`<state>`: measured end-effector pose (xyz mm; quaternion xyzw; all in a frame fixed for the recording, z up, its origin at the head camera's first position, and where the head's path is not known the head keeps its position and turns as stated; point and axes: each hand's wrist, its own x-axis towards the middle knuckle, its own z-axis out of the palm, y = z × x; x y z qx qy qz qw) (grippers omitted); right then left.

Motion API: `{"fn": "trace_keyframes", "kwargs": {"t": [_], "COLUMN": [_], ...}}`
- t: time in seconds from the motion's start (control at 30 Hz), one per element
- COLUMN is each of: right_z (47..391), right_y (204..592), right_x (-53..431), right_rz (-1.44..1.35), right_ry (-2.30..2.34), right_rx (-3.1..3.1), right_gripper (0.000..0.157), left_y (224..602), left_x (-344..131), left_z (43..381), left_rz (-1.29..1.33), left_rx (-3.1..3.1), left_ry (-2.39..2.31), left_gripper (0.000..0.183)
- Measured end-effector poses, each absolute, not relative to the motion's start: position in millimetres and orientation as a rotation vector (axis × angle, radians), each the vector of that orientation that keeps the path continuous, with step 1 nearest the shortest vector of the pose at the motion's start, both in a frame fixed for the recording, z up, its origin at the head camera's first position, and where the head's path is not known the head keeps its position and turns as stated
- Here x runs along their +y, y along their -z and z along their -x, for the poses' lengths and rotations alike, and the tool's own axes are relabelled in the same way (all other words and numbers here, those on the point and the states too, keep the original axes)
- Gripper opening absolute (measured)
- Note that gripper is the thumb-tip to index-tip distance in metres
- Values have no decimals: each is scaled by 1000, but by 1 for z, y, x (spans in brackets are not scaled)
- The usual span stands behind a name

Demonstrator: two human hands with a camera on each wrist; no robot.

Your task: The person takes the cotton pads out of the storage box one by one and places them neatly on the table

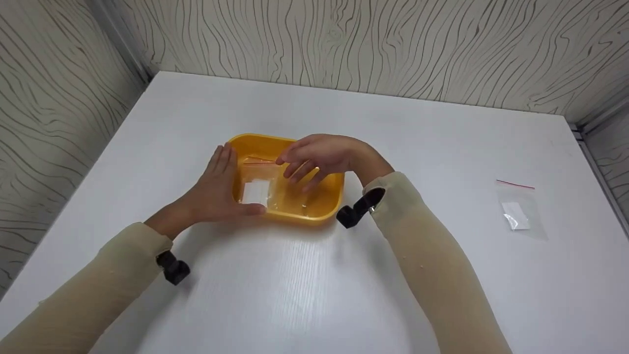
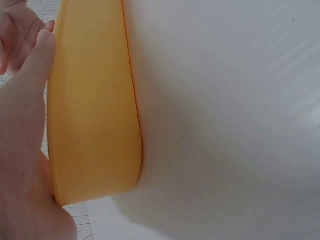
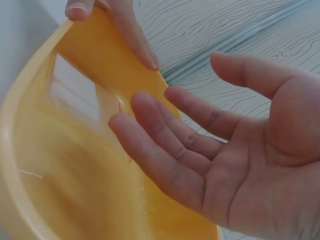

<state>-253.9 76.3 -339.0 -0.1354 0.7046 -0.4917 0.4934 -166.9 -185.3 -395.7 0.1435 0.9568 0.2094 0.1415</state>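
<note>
A yellow plastic basin [image 1: 319,219] stands on the white table. Inside it, toward the left, lies a clear zip bag [image 1: 256,187] with a red seal line and a white piece in it; the right wrist view shows the white piece [image 3: 77,87] too. My left hand [image 1: 216,191] rests against the basin's left side with straight fingers, its thumb lying along the near rim. Over the basin's right half hovers my right hand [image 1: 324,155], palm toward the bag, fingers loosely bent and spread, holding nothing. In the right wrist view that hand [image 3: 240,155] shows its bare palm.
Another clear zip bag [image 1: 522,211] with a red seal line and a white piece lies on the table [image 1: 304,295] at the right. Patterned wall panels [image 1: 344,44] stand along the far and left edges. Each sleeved wrist carries a black camera mount.
</note>
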Motion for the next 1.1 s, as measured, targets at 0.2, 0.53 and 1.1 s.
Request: {"fn": "trace_keyframes", "kwargs": {"t": [0.2,0.53,1.1], "right_z": [259,266,269], "right_y": [338,339,347], "right_x": [69,58,43], "right_rz": [272,174,25], "right_ry": [1188,1154,1120], "right_rx": [1711,1724,1766], "right_gripper": [48,49,49], "left_y": [395,396,395], "left_x": [-185,-186,-186], "left_z": [166,167,167], "left_rz": [-436,-451,-446], "left_rx": [2768,2770,2759], "left_ry": [-598,-600,-620], "left_gripper": [145,144,145]}}
